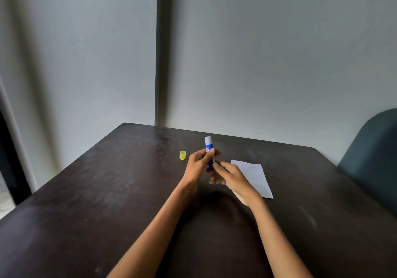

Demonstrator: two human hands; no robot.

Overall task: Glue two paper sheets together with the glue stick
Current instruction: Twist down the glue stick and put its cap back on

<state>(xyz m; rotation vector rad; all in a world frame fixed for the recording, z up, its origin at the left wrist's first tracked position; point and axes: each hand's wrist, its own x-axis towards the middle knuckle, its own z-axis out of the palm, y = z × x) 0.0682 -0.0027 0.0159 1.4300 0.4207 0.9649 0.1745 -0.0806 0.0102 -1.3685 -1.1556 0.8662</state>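
Observation:
A blue glue stick stands upright in the air above the dark table, uncapped, its white tip pointing up. My left hand grips its middle. My right hand pinches its lower end with the fingertips. The yellow cap sits on the table just left of my left hand. White paper lies flat on the table to the right, partly hidden under my right hand; I cannot tell whether it is one sheet or two.
A dark teal chair back stands at the table's right edge. Grey walls close off the far side of the table. A dark door frame runs along the far left.

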